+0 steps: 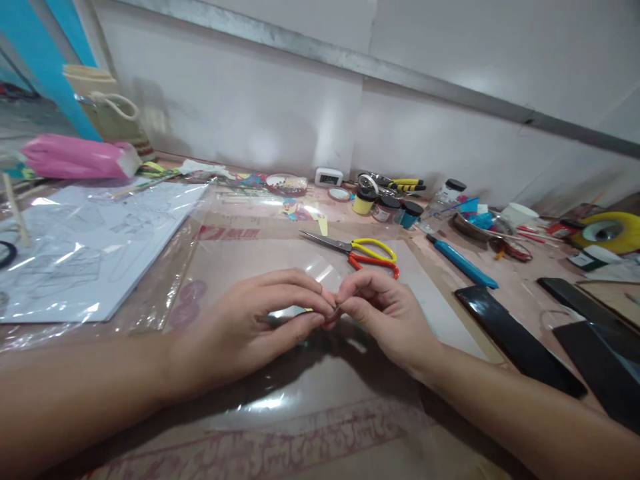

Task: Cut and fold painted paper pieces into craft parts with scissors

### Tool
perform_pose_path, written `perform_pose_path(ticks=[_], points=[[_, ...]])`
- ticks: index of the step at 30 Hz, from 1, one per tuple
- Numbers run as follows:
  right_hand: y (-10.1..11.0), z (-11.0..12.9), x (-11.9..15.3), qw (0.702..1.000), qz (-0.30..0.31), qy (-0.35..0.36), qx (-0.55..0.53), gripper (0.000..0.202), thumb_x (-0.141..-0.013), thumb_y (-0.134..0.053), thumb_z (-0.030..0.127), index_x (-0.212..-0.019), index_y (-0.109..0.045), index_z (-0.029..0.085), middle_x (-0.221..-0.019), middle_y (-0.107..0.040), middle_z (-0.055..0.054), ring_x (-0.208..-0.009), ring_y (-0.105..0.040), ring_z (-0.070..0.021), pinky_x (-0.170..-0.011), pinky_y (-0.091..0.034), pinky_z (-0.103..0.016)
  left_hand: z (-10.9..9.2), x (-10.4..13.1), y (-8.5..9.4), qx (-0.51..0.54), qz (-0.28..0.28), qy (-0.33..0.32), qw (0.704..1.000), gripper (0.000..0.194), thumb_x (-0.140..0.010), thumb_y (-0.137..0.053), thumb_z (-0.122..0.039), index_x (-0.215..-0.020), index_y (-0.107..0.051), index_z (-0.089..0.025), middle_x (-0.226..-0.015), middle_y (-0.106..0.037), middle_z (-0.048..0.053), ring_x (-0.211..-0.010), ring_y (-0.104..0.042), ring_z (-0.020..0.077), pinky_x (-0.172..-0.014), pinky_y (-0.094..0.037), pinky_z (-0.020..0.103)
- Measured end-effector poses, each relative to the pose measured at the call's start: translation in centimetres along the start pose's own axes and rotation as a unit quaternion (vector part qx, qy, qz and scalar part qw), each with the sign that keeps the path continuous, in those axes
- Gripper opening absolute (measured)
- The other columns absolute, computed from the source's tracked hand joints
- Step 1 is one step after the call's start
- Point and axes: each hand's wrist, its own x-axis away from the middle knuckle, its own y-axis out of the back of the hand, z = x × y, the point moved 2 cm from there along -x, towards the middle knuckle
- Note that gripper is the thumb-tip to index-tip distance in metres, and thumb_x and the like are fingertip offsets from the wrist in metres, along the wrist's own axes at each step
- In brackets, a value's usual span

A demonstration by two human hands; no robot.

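My left hand (280, 303) and my right hand (383, 313) meet fingertip to fingertip above the middle of the worktable. Both are closed in a pinch around something small and thin, mostly hidden by the fingers, so its kind cannot be made out. Just beyond the fingers shows a shiny clear patch (324, 269), perhaps plastic film. Scissors (353, 250) with one yellow and one red handle lie partly open behind my right hand. Beneath both hands stretches a clear plastic sheet (320, 387) over printed paper.
Line drawings under plastic (95, 240) lie left, near a pink pouch (77, 157). Paint jars (364, 200), a small digital clock (329, 177) and a metal bowl (470, 227) line the back. A blue cutter (465, 262), a black phone-like slab (515, 337) and yellow tape (613, 232) are at right.
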Motion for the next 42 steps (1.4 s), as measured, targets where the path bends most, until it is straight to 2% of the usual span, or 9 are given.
perform_pose_path(ticks=[4,10,16,21,29,33,36,39,42], points=[[-0.01,-0.03,0.09,1.000,-0.001,-0.012,0.020,0.013,-0.089,-0.074,0.031,-0.085,-0.066,0.022,-0.075,-0.075,0.001,-0.070,-0.075,-0.0151,-0.068,-0.062,-0.026,0.12,-0.02,-0.13,0.014,-0.004,0.018,1.000,0.016,-0.091,-0.062,-0.007,-0.097,-0.074,-0.017,-0.098,-0.075,0.003,-0.092,-0.071,0.0116,-0.085,-0.056,0.019],[-0.25,0.03,0.17,0.999,-0.010,-0.033,0.035,0.017,-0.087,-0.076,0.036,-0.083,-0.066,0.023,-0.073,-0.076,-0.001,-0.068,-0.076,-0.0188,-0.068,-0.063,-0.031,0.18,0.12,-0.22,0.014,0.001,0.021,1.000,0.016,-0.090,-0.063,-0.006,-0.095,-0.073,-0.017,-0.097,-0.074,0.003,-0.091,-0.070,0.0110,-0.085,-0.056,0.019],[-0.44,0.03,0.35,0.999,-0.021,-0.039,0.025,0.015,-0.085,-0.077,0.032,-0.082,-0.066,0.022,-0.071,-0.076,-0.001,-0.066,-0.075,-0.0165,-0.067,-0.062,-0.028,0.17,0.20,-0.24,0.001,0.006,0.026,1.000,0.015,-0.091,-0.061,-0.008,-0.096,-0.071,-0.018,-0.096,-0.074,0.002,-0.091,-0.070,0.0109,-0.084,-0.055,0.019],[-0.63,-0.03,0.54,0.998,-0.028,-0.031,0.037,0.011,-0.087,-0.074,0.028,-0.083,-0.066,0.022,-0.072,-0.076,-0.001,-0.067,-0.075,-0.0157,-0.065,-0.060,-0.026,0.09,0.40,-0.29,-0.016,0.003,0.041,0.999,0.013,-0.087,-0.063,-0.006,-0.088,-0.066,-0.019,-0.094,-0.072,-0.001,-0.087,-0.068,0.0079,-0.081,-0.053,0.016],[-0.70,-0.25,0.84,0.998,0.016,-0.024,0.053,0.012,-0.089,-0.072,0.029,-0.084,-0.065,0.021,-0.075,-0.074,-0.002,-0.069,-0.073,-0.0153,-0.066,-0.058,-0.026,0.31,0.50,-0.54,-0.012,0.010,0.077,0.997,0.016,-0.085,-0.061,-0.005,-0.087,-0.063,-0.021,-0.092,-0.067,-0.003,-0.086,-0.066,0.0089,-0.080,-0.051,0.018],[-0.64,-0.28,0.86,0.998,0.042,-0.027,0.036,0.018,-0.090,-0.073,0.036,-0.088,-0.065,0.021,-0.079,-0.073,-0.003,-0.072,-0.073,-0.0159,-0.069,-0.058,-0.028,0.74,0.40,-0.49,-0.011,0.011,0.084,0.996,0.016,-0.086,-0.060,-0.005,-0.088,-0.063,-0.021,-0.093,-0.067,-0.002,-0.088,-0.065,0.0104,-0.081,-0.051,0.020],[-0.69,-0.27,0.68,0.998,0.048,-0.031,0.024,0.026,-0.085,-0.078,0.042,-0.088,-0.063,0.021,-0.079,-0.071,-0.002,-0.072,-0.071,-0.0158,-0.070,-0.058,-0.029,0.82,0.31,-0.53,-0.006,0.015,0.085,0.996,0.014,-0.086,-0.060,-0.007,-0.088,-0.063,-0.021,-0.092,-0.067,-0.002,-0.087,-0.065,0.0108,-0.081,-0.051,0.021],[-0.82,-0.30,0.53,0.998,0.044,-0.044,0.006,0.026,-0.085,-0.079,0.039,-0.088,-0.060,0.021,-0.078,-0.070,-0.001,-0.071,-0.070,-0.0143,-0.071,-0.058,-0.028,0.77,0.25,-0.56,-0.002,0.016,0.094,0.995,0.013,-0.085,-0.058,-0.007,-0.086,-0.062,-0.020,-0.090,-0.068,-0.002,-0.084,-0.065,0.0109,-0.079,-0.051,0.022],[-0.93,-0.38,0.41,0.998,0.038,-0.049,-0.026,0.023,-0.090,-0.073,0.034,-0.099,-0.056,0.022,-0.080,-0.071,0.000,-0.071,-0.070,-0.0136,-0.071,-0.059,-0.028,0.95,0.13,-0.38,-0.001,0.007,0.119,0.993,0.010,-0.088,-0.057,-0.012,-0.084,-0.061,-0.020,-0.089,-0.068,-0.002,-0.083,-0.065,0.0121,-0.078,-0.052,0.024]])
